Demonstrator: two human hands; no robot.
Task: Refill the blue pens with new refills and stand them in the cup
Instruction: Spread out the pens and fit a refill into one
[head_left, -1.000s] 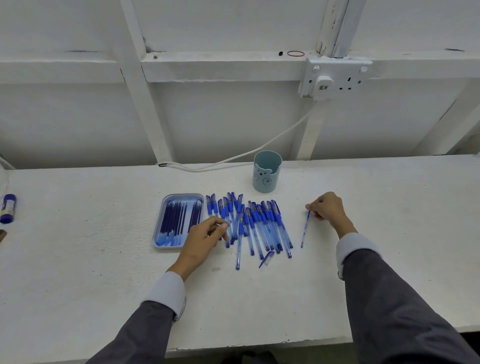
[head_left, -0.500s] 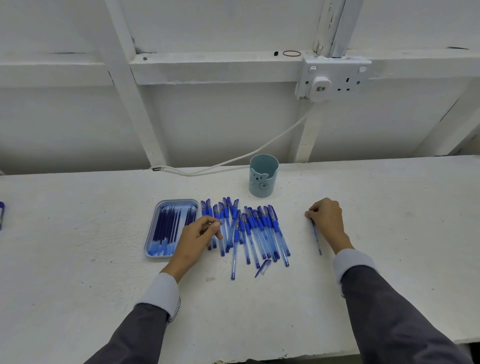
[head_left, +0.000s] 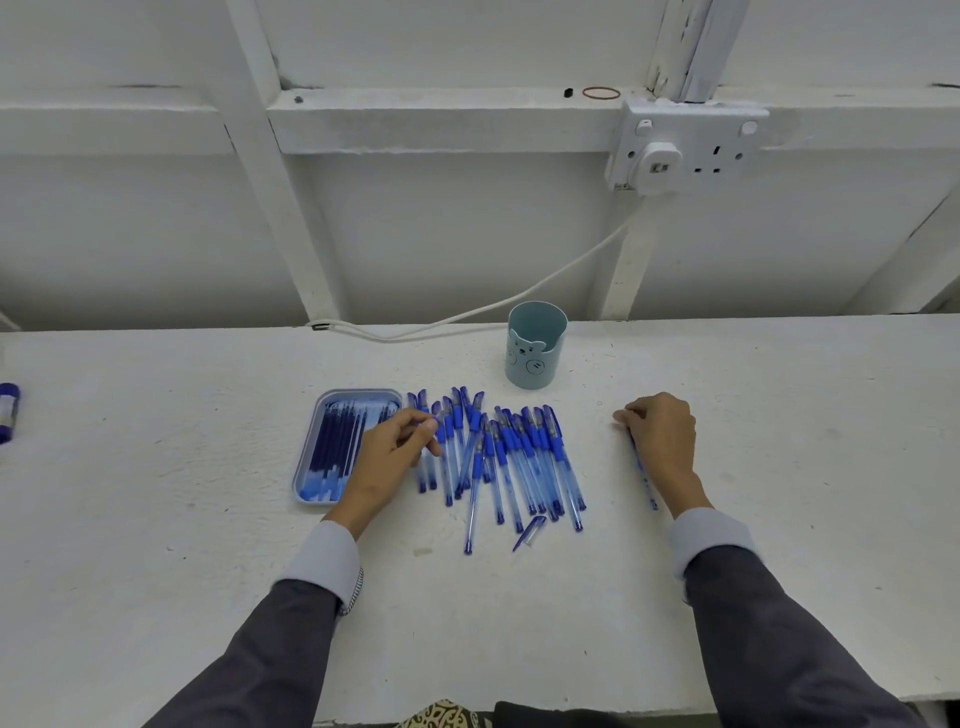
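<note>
Lone pen (head_left: 644, 480) swung round since a second ago; now laid under right hand (head_left: 660, 441), long axis toward wrist, far end pinched by curled fingers. Edge pen (head_left: 421, 480) of pen pile (head_left: 519, 457) apparently pinched by left hand (head_left: 387, 462). Cup (head_left: 535, 345) beyond pile, nearer right hand.

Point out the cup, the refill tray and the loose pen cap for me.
cup (head_left: 531, 359), head view, front wall.
refill tray (head_left: 358, 394), head view, far rim.
loose pen cap (head_left: 529, 533), head view, its middle.
</note>
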